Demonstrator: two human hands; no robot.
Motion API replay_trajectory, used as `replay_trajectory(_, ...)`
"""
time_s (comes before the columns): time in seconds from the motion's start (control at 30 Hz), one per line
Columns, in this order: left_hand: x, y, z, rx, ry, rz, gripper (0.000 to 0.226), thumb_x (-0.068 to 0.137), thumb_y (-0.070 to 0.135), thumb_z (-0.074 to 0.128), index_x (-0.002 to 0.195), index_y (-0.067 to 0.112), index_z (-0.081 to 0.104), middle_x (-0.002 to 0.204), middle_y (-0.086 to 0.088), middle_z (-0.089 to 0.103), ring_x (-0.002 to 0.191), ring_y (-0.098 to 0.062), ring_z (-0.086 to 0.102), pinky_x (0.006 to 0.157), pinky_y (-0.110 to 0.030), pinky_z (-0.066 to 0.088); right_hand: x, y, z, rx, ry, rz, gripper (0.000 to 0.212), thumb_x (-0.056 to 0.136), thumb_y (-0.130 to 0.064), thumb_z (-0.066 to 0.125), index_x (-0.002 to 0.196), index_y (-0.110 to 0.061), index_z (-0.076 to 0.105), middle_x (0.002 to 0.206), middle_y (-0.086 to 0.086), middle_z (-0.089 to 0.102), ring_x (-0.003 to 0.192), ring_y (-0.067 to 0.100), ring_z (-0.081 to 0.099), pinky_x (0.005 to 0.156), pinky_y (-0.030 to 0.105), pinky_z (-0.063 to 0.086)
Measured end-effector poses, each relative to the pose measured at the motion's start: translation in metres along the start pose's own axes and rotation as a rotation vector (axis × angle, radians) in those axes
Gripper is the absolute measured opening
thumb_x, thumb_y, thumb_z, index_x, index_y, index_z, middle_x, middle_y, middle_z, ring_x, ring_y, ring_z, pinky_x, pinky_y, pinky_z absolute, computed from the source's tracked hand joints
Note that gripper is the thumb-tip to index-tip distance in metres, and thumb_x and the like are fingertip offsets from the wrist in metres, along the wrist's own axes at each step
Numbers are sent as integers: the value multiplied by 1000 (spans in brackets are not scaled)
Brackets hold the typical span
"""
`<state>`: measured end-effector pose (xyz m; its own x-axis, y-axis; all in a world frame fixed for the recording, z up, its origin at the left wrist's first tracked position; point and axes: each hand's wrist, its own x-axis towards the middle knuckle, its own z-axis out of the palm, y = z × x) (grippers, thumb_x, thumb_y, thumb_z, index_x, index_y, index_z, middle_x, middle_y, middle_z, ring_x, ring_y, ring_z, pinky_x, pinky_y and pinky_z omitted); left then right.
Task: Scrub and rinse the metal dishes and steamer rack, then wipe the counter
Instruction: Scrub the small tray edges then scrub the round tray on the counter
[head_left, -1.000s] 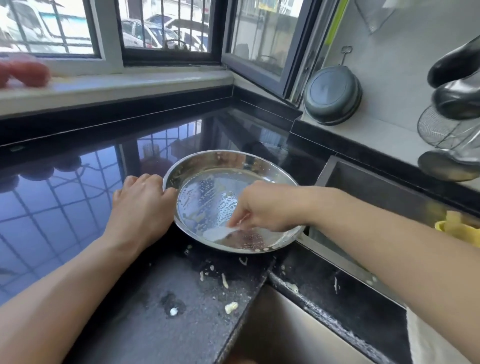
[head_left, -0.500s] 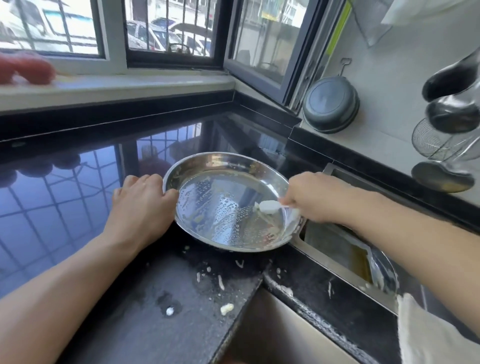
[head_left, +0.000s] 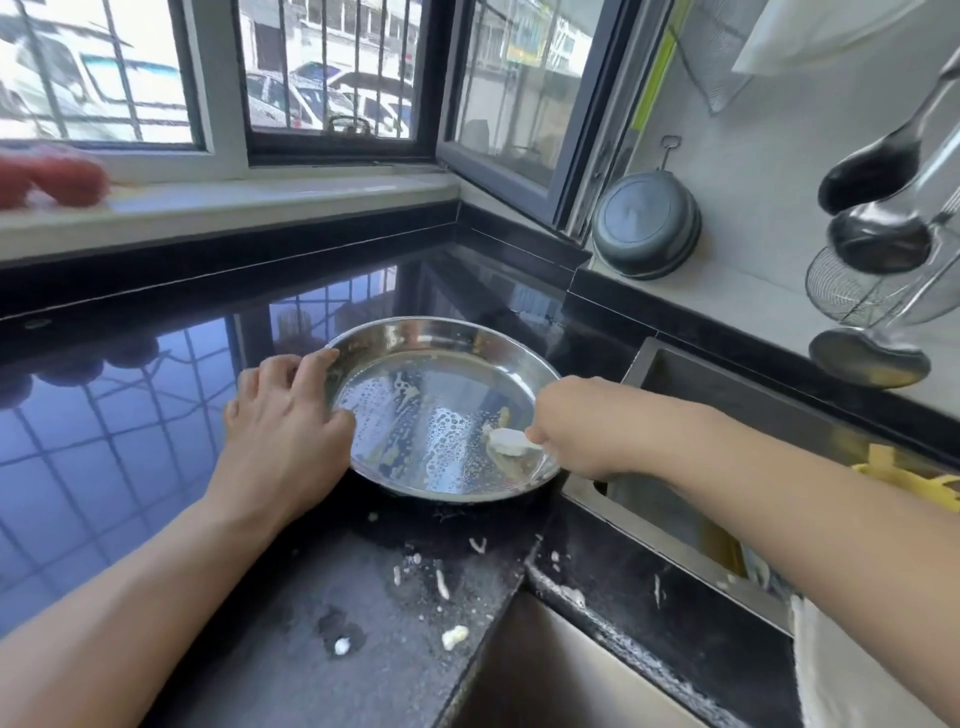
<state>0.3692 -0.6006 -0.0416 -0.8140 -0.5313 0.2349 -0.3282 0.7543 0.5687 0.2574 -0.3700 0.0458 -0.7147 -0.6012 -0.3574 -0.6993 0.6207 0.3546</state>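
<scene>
Head view: left hand (head_left: 283, 421) grips left rim of round shallow stainless-steel dish (head_left: 441, 410), thumb hooked over edge. Dish sits on glossy black stone counter (head_left: 156, 415), just beside steel sink (head_left: 691, 467), wet and soapy inside. Right hand (head_left: 582, 426) pinches small white scrubbing piece (head_left: 506, 441) against dish floor near right edge. White crumbs (head_left: 454, 636) scattered on counter in front.

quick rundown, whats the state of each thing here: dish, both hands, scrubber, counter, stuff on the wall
metal dish: on the counter, wet and soapy inside
left hand: fingers curled over the dish's left rim
right hand: grips a white scrubber pressed on the dish floor
counter: glossy, with white scraps near its front edge
dark lid: hanging on the wall
ladles: hanging at right
</scene>
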Motion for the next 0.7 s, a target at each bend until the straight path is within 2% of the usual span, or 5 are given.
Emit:
replay_trajectory(0.13,-1,0,-1,-35,-1,82,70,81,30,44,150,26,44,159,-4,25,149,-24,16,124,-50,12,-7,-1,4,-6,-28,-94,23,95,-2,43,103,-10,62,79,1,42,66,24,48,52,32,35)
replay_trajectory(0.27,-1,-4,3,5,-10,274,57,75,28,43,126,22,67,145,-1,50,146,-22,29,124,-45,14,-22,21,-12,192,-82,-87,58,86,3,47,135,-26,59,87,-15,46,82,15,54,69,26,45)
replay_trajectory(0.37,-5,-7,3,7,14,424,38,82,31,42,103,22,73,104,7,66,112,-20,55,112,-37,28,-37,30,-18,214,-94,-8,51,87,1,50,128,-26,64,93,-10,62,75,13,63,67,26,52)
replay_trajectory(0.5,-12,1,1,47,-34,584,40,93,39,31,84,25,67,70,12,59,73,-15,58,87,-39,43,-50,29,-21,154,-131,86,41,92,-6,45,121,-23,69,78,7,69,54,21,61,47,26,48)
replay_trajectory(0.7,-40,25,-9,-70,-282,958,24,102,37,50,98,20,67,80,5,62,71,-17,58,66,-31,47,-38,32,-7,80,104,258,33,95,-17,47,118,-29,68,110,4,68,98,31,67,83,42,58)
